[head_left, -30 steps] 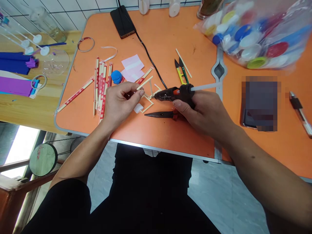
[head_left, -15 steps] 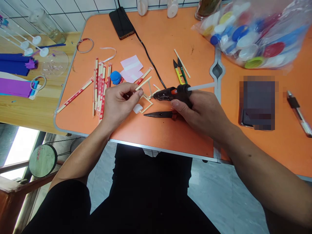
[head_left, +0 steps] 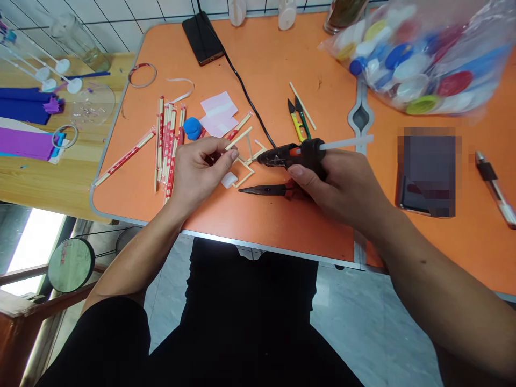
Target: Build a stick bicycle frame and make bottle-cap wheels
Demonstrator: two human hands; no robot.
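Note:
My left hand (head_left: 199, 172) pinches a small square frame of thin wooden sticks (head_left: 244, 161) between fingertips and thumb, holding it just above the orange table (head_left: 282, 231). My right hand (head_left: 341, 185) grips a black hot glue gun (head_left: 292, 154) with a white glue stick (head_left: 346, 142) in its rear. The gun's nozzle sits right beside the frame's corner, and I cannot tell whether they touch. Under the gun lie black-handled needle-nose pliers (head_left: 264, 189). A small white piece (head_left: 228, 180) lies beneath the frame.
Chopsticks in red-printed wrappers (head_left: 165, 150), a blue ball (head_left: 192, 128), pink paper (head_left: 217, 114) and yellow-handled snips (head_left: 296, 121) lie close by. A bag of plastic bottle caps (head_left: 415, 54) sits far right, beyond a censored phone (head_left: 427, 172) and a pen (head_left: 492, 188).
The glue gun has shifted slightly right and its rear has tilted, with the nozzle still at the frame's corner. My left hand and the frame have barely moved.

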